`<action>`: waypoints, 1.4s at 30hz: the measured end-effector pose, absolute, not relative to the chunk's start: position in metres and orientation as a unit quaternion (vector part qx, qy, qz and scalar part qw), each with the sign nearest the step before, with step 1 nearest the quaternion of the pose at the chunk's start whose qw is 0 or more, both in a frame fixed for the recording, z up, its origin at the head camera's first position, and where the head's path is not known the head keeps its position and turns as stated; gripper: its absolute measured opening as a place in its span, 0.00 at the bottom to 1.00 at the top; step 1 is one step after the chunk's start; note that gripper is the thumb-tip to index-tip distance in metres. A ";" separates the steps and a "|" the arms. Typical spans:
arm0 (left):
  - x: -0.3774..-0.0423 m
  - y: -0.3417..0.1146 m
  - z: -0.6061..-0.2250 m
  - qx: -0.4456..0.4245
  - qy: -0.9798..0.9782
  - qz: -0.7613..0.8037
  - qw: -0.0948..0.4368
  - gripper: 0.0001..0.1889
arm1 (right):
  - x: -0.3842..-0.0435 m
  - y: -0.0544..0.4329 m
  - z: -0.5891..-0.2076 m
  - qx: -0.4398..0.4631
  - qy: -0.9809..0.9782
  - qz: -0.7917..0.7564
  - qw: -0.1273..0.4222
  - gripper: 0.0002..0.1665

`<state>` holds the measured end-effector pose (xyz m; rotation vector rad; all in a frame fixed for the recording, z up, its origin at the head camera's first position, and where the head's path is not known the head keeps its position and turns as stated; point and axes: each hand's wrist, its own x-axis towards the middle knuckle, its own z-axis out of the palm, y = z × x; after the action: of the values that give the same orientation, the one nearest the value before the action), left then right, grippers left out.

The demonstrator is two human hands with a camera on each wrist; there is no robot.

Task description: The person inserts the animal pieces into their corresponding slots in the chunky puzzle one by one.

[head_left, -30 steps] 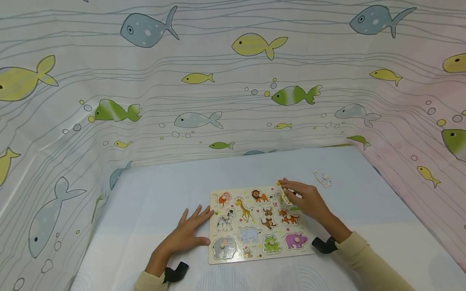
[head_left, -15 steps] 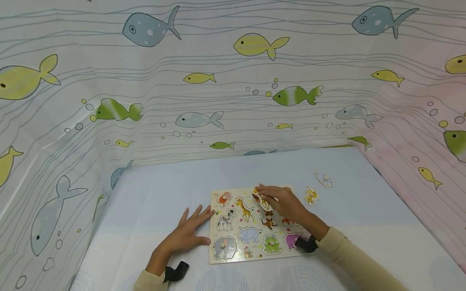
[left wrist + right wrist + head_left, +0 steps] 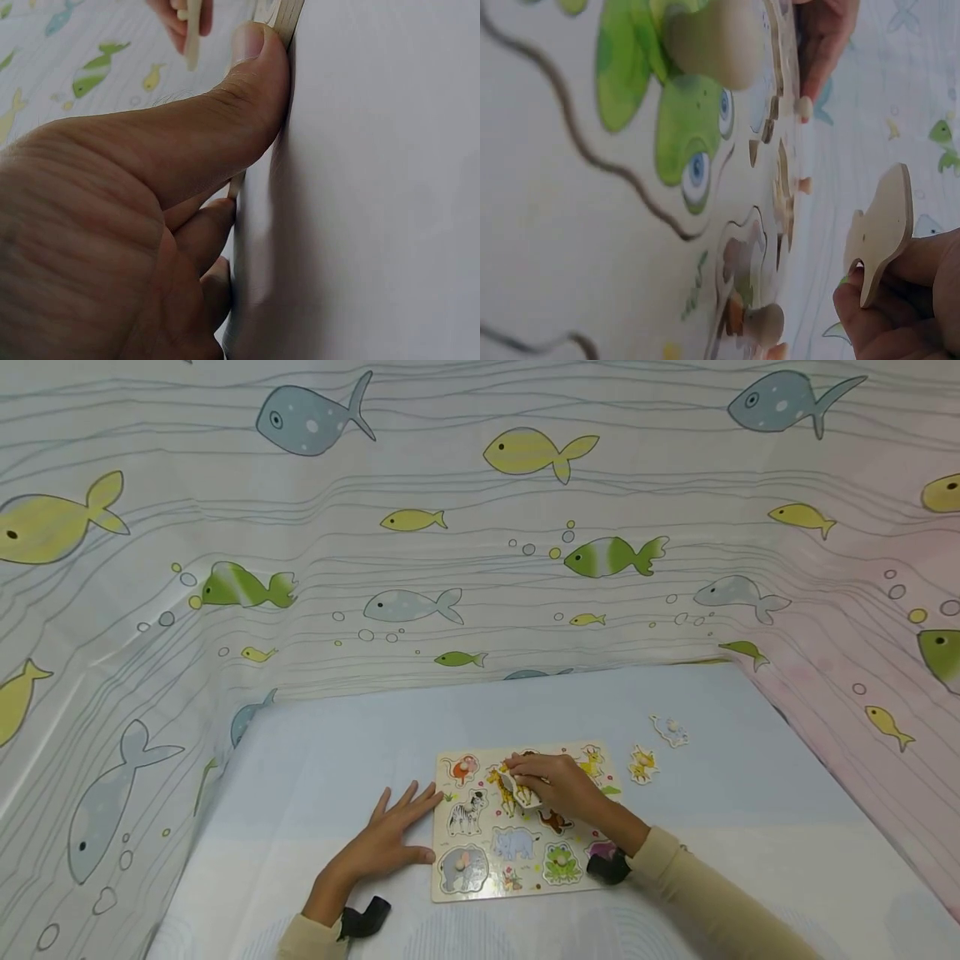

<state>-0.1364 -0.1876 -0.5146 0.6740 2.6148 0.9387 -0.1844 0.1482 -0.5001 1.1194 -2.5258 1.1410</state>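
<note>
A wooden animal peg puzzle board (image 3: 440, 828) lies on the table. My left hand (image 3: 386, 842) rests at its left side, fingers spread and nearly straight; in the left wrist view the thumb (image 3: 251, 82) touches the board's edge. Above the printed giraffe, my right hand (image 3: 558, 783) pinches a yellow puzzle piece that looks like the giraffe (image 3: 527, 793), held tilted. Its bare wooden back (image 3: 885, 221) shows in the right wrist view. Frog (image 3: 562, 862), elephant (image 3: 462, 868) and monkey (image 3: 462, 768) pieces sit in the board. My right hand partly covers the lion and the kangaroo.
Beyond the board's right side, a yellow animal piece (image 3: 642, 764) and a pale grey-blue piece (image 3: 671, 729) lie on the table. A fish-patterned cloth (image 3: 412, 606) rises behind and at both sides.
My right hand has moved left across the board with the giraffe piece, from the upper right corner to the printed giraffe. The yellow loose piece has come into view. My left hand stays put.
</note>
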 end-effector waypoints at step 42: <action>-0.138 -0.189 -0.516 0.237 0.904 0.330 0.136 0.48 | -0.190 0.130 -0.522 0.395 -0.856 0.330 0.049 0.15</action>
<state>-0.1383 -0.1887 -0.5164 0.6853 2.6163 0.9554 -0.1902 0.1297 -0.5225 1.2023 -2.6099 1.0046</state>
